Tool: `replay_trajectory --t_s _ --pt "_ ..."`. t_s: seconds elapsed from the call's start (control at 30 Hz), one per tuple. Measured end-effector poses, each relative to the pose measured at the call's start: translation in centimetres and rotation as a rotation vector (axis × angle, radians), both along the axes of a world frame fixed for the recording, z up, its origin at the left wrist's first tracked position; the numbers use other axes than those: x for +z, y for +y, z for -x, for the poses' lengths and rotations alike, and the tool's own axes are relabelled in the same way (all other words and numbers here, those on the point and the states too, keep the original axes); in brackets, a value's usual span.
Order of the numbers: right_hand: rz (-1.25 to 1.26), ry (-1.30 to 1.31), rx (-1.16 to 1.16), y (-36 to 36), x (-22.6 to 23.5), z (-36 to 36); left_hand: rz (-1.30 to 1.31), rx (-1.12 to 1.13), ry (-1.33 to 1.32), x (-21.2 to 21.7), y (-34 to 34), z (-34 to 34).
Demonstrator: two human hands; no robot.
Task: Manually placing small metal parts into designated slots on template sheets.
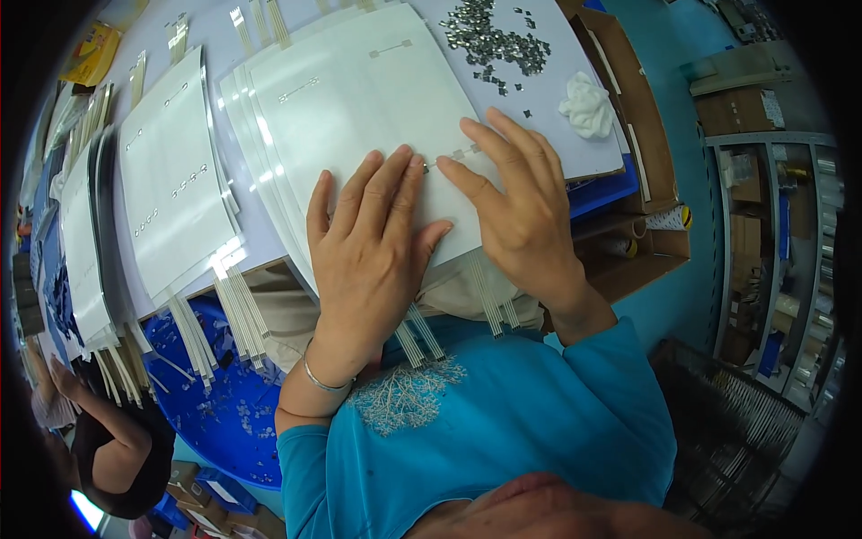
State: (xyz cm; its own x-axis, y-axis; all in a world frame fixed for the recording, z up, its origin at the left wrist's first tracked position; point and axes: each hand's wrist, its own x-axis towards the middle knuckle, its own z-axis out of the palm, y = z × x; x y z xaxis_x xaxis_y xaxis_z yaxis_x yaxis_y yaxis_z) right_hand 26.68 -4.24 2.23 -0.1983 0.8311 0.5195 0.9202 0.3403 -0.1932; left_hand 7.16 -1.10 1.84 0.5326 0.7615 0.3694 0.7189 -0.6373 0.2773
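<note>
My left hand (366, 238) lies flat on a stack of white plastic sheets (350, 112), fingers stretched out and thumb apart. On the same stack rests my right hand (521, 202), its fingers spread, with the index fingertip close to a row of small grey squares (460, 154) on the top sheet. Something small and dark shows between the two index fingertips, too small to name. Flat striped ribbon tails (485, 292) hang from the stack's near edge. Neither hand visibly holds anything.
Small shiny metal pieces (498, 40) lie scattered at the far right, near a crumpled white wad (588, 105). More sheet stacks (171, 180) stand left. A blue round tub (220, 395) sits below the table edge. Cardboard boxes (660, 189) flank the table's right. Another person's arm (108, 418) shows lower left.
</note>
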Motion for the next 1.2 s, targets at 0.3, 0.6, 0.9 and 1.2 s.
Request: replay_trajectory --t_s 0.3,0.6,0.9,1.2 --pt "-0.092 0.228 -0.203 -1.0 -0.7 -4.3 0.011 -0.006 0.019 0.5 0.2 -0.5" --pt "-0.018 0.122 -0.104 -1.5 -0.3 -4.6 -0.012 -0.034 0.066 0.7 0.4 -0.7" --pt "-0.006 0.319 -0.052 -0.7 0.3 -3.0 0.007 -0.018 0.001 0.5 0.8 -1.1" --pt "-0.021 0.089 -0.014 -0.2 -0.4 -0.7 0.0 -0.024 -0.025 0.1 0.4 -1.0"
